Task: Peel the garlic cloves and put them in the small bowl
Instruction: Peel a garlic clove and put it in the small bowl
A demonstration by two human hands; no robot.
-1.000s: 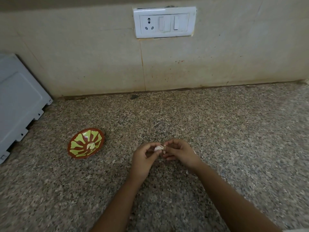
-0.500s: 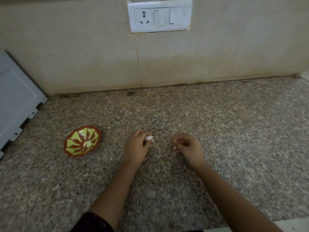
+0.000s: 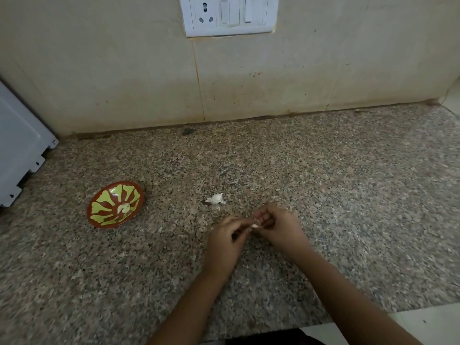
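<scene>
A white panel [image 3: 17,145] stands at the far left edge of the speckled granite countertop [image 3: 348,195], well left of the fingers. Nearer them, also on their left, sits the small bowl [image 3: 99,215], red-brown with yellow-green petals, with one pale peeled clove [image 3: 123,208] in its middle. Just beyond the fingertips, slightly left, a loose white garlic scrap [image 3: 216,199] lies on the stone; skin or clove, I cannot tell. The left hand [image 3: 225,241] and right hand [image 3: 278,226] meet, fingers curled, both pinching a small white garlic clove [image 3: 256,225] between their tips. Far beyond them a white switch plate [image 3: 229,16] is set in the stained beige wall [image 3: 124,70]. Right of the fingers the granite runs on, with pale floor [image 3: 428,324] past its near edge
</scene>
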